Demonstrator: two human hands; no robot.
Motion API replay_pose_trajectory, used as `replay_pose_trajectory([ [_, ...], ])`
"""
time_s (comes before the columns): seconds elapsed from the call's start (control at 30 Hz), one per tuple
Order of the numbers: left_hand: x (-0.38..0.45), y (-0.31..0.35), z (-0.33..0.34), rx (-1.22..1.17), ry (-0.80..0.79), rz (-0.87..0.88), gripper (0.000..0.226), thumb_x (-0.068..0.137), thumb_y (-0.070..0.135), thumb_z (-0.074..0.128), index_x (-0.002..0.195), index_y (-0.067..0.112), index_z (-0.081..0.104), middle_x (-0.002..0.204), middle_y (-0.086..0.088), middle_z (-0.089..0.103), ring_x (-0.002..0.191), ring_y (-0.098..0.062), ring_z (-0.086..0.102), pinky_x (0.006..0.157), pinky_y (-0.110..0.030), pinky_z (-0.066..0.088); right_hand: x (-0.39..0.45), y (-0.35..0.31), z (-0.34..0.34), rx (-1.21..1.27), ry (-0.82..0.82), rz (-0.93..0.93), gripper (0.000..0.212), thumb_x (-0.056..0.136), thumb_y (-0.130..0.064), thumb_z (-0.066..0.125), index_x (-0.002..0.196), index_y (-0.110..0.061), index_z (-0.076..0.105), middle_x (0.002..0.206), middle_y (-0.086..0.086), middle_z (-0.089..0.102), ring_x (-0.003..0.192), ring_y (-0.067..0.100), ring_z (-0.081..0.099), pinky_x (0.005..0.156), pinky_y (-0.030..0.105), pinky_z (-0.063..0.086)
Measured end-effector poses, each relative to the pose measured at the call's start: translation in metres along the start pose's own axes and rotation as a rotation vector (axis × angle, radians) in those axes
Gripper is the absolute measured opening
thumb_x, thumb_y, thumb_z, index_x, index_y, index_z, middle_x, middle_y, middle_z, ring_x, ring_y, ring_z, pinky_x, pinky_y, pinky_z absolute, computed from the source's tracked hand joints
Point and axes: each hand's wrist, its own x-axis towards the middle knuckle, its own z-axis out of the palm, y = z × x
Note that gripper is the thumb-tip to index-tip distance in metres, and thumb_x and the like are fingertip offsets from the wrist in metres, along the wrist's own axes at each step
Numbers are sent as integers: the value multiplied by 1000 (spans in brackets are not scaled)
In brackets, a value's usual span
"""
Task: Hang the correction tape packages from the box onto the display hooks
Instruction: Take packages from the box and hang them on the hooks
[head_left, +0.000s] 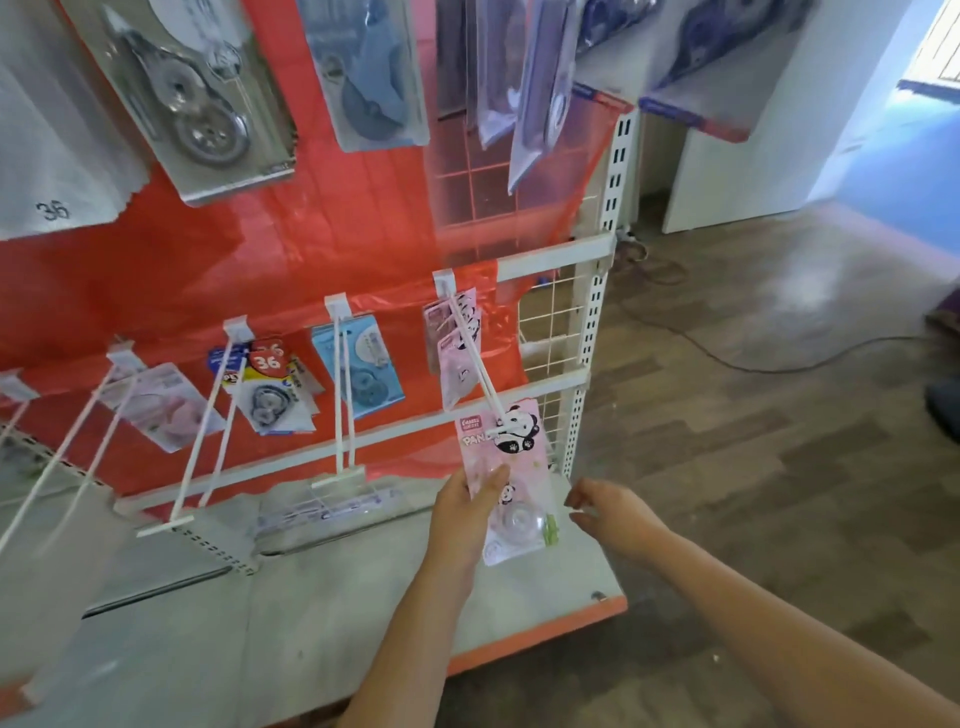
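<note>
A pink panda correction tape package (511, 478) hangs at the front tip of the rightmost white display hook (475, 358). My left hand (462, 514) pinches its left edge between thumb and fingers. Just right of the package, my right hand (610, 514) is apart from it, fingers loosely spread and holding nothing. More pink packages (454, 343) hang at the back of the same hook. The box is not in view.
Other hooks to the left carry a blue package (363, 364), a "36" package (270, 384) and a pale pink one (166, 405). A grey shelf (311, 613) with an orange edge lies below. Larger packages hang overhead. Wooden floor with a cable lies to the right.
</note>
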Motion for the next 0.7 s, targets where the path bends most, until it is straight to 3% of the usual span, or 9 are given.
replay_pose_trajectory([
  [0.13,28,11,1,8,11,-30,20,93,23,59,113,21,62,95,12,67,78,4,62,55,-10,45,9,1,-3,-20,-17,15,23,93,-23,55,114,-17,60,116,-3,62,107,15,58,89,24,43],
  [0.27,73,24,0,36,63,-56,27,92,33,60,114,18,62,108,3,66,98,-17,62,78,-29,47,27,-2,-9,-26,-3,49,23,94,-24,53,115,-18,59,116,-5,61,107,14,57,87,22,42],
  [0.33,100,29,0,68,132,-61,35,91,36,61,118,13,60,114,-1,63,106,-24,58,85,-32,43,38,-5,-11,-30,4,62,23,93,-24,53,115,-18,60,115,-5,62,107,14,58,86,21,42],
  [0.47,145,39,1,86,244,-70,36,90,35,63,111,6,63,96,-4,59,95,-27,58,79,-30,42,57,-9,-12,-19,1,69,23,93,-23,53,114,-17,60,107,-7,59,108,15,58,85,22,42],
  [0.6,177,41,-1,1,291,-131,44,85,40,68,113,7,59,96,-2,55,87,-24,54,77,-32,42,72,-11,-12,3,0,62,21,92,-22,52,111,-17,60,104,-7,60,105,16,59,83,23,42],
  [0.7,194,40,-4,109,291,-129,43,85,51,62,86,9,54,84,-3,55,73,-21,54,72,-32,43,81,-15,-13,8,-10,79,23,92,-18,52,113,-15,60,108,-4,62,105,17,60,87,23,43],
])
